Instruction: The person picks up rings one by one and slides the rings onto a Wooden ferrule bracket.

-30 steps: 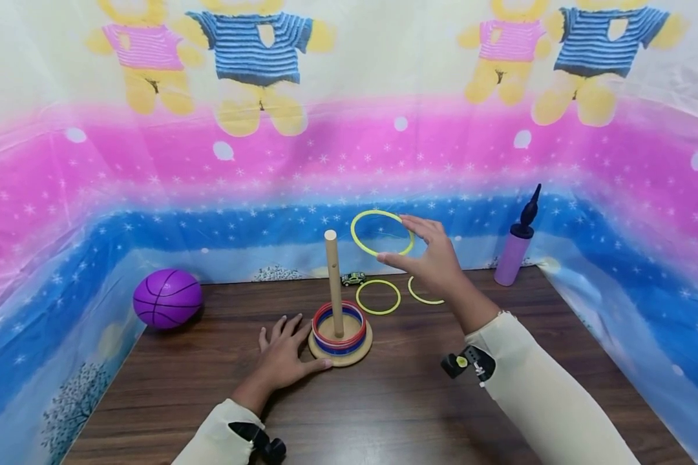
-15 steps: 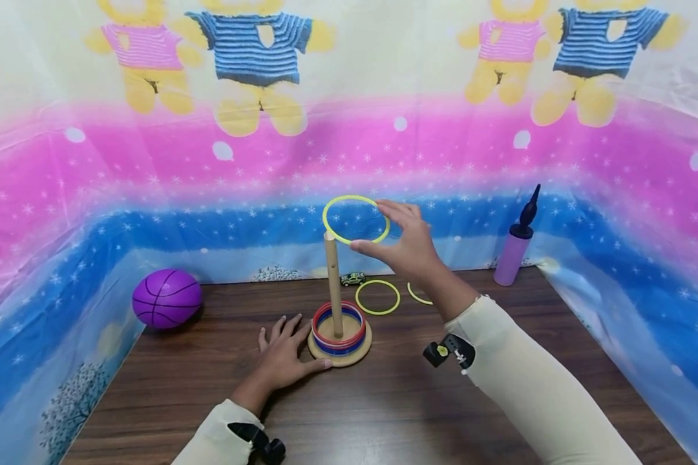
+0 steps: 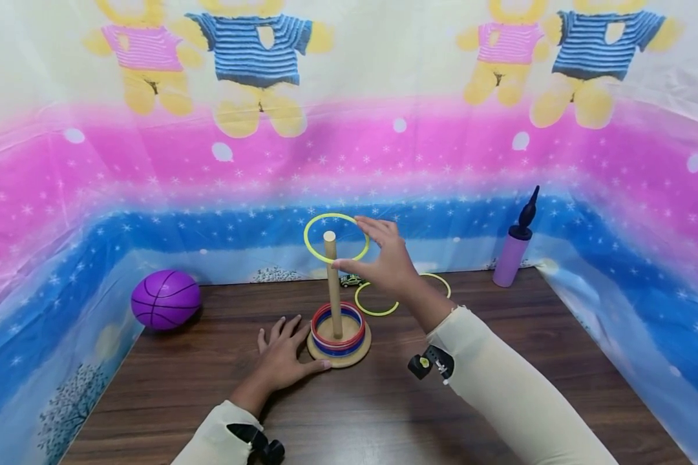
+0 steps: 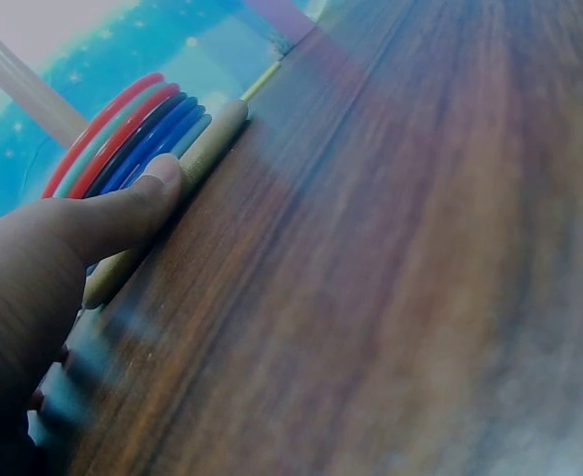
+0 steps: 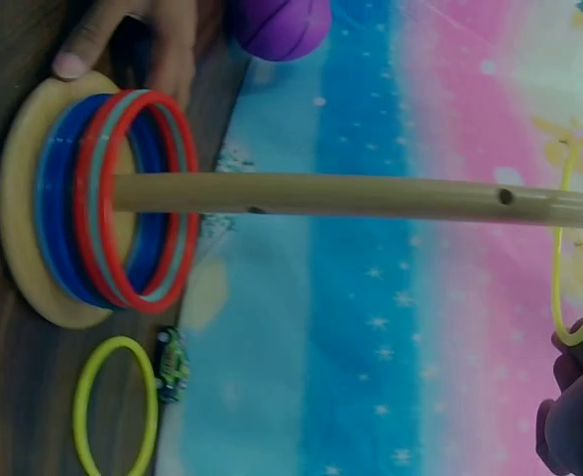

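A wooden peg (image 3: 334, 284) stands upright on a round wooden base (image 3: 360, 354). Red, pale and blue rings (image 3: 338, 351) lie stacked around its foot. My right hand (image 3: 388, 263) pinches a yellow ring (image 3: 305, 237) between thumb and fingers. That ring is level with the peg's top and encircles the tip, as the right wrist view also shows. My left hand (image 3: 282, 360) rests on the table at the base's left, fingers spread. Its thumb (image 4: 153, 188) touches the base's edge in the left wrist view.
Two more yellow rings (image 3: 378, 314) lie on the table behind, partly covered by my right hand. A small green toy car (image 3: 349, 281) sits near the back edge. A purple ball (image 3: 165, 299) is at the left, a purple hand pump (image 3: 512, 255) at the back right.
My right hand has carried the yellow ring leftward, first up and then down, from the peg's right to around its top. The left hand has stayed in place.
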{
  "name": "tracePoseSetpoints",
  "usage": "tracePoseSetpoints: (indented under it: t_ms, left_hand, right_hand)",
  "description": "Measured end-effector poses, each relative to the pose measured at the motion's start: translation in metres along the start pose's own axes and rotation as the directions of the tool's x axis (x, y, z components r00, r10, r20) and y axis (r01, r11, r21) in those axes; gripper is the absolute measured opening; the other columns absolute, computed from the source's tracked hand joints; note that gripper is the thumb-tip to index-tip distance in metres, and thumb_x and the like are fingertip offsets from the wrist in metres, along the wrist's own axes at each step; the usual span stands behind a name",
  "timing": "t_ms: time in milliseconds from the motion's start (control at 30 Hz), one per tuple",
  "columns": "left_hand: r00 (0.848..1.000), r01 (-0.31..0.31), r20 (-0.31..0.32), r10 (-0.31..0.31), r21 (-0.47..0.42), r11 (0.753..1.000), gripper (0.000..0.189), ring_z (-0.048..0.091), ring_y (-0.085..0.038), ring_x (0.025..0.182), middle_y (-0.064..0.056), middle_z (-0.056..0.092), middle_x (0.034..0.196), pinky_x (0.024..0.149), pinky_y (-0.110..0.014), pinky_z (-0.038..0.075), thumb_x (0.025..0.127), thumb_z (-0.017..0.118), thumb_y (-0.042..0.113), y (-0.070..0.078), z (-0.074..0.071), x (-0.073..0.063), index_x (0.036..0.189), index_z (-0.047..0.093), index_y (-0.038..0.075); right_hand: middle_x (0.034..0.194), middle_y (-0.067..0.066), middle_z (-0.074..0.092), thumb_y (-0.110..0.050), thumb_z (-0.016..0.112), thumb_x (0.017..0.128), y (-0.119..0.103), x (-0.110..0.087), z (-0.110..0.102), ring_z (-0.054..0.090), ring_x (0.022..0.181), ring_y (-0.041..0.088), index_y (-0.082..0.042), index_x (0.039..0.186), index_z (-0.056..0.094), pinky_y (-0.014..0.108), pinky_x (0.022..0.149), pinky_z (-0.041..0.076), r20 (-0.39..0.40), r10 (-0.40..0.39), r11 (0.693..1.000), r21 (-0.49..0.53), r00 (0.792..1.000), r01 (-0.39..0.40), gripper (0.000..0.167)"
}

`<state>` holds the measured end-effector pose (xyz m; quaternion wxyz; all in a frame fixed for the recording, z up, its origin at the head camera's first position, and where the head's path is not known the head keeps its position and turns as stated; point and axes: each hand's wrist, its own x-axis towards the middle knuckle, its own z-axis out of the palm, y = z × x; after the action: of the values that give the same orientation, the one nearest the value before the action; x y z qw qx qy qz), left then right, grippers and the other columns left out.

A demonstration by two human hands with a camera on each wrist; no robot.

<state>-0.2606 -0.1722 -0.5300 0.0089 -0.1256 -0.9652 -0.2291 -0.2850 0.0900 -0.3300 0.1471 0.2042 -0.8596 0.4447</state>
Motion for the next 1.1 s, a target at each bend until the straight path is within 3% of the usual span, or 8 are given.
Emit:
tracePoseSetpoints:
  t_ms: [367, 567, 833, 1100]
  left_hand:
    - [1.000, -0.010, -0.008, 0.010, -0.008, 1.000, 0.108, 0.021, -0.056, 0.164, -0.021, 0.037, 0.176, 0.123, -0.089, 0.005, 0.083, 0.076, 0.082, 0.001, -0.001, -0.002, 0.166, 0.050, 0.019]
    - [1.000, -0.010, -0.004, 0.010, -0.011, 1.000, 0.107, 0.021, -0.056, 0.165, -0.021, 0.037, 0.176, 0.123, -0.089, 0.005, 0.083, 0.077, 0.081, 0.002, -0.002, -0.001, 0.166, 0.050, 0.019]
    - [1.000, -0.014, -0.006, 0.014, 0.006, 1.000, 0.106, 0.022, -0.056, 0.165, -0.021, 0.037, 0.176, 0.123, -0.089, 0.006, 0.084, 0.077, 0.080, 0.003, -0.001, -0.001, 0.167, 0.049, 0.019]
    - [1.000, -0.012, -0.012, 0.012, 0.042, 0.999, 0.105, 0.023, -0.055, 0.165, -0.021, 0.037, 0.176, 0.122, -0.090, 0.010, 0.087, 0.074, 0.081, 0.005, -0.001, -0.005, 0.167, 0.048, 0.019]
  right_hand:
    - [0.171, 0.004, 0.048, -0.041, 0.095, 0.087, 0.025, -0.017, 0.026, 0.035, 0.161, 0.031, -0.019, 0.164, 0.053, 0.069, 0.127, 0.037, 0.030, 0.030, 0.997, 0.068, 0.999, -0.032, 0.091]
    - [0.171, 0.007, 0.047, -0.041, 0.096, 0.086, 0.047, -0.033, 0.043, 0.037, 0.159, 0.034, -0.017, 0.163, 0.054, 0.070, 0.126, 0.036, 0.049, 0.083, 0.990, 0.109, 0.995, -0.088, 0.091]
    - [0.173, 0.007, 0.046, -0.038, 0.096, 0.086, 0.073, -0.054, 0.064, 0.030, 0.165, 0.039, -0.018, 0.163, 0.054, 0.073, 0.128, 0.031, 0.073, 0.151, 0.975, 0.151, 0.986, -0.161, 0.090]
    - [0.171, 0.017, 0.047, -0.038, 0.095, 0.087, 0.090, -0.070, 0.080, 0.038, 0.157, 0.040, -0.010, 0.163, 0.054, 0.070, 0.124, 0.039, 0.068, 0.154, 0.977, 0.135, 0.986, -0.162, 0.091]
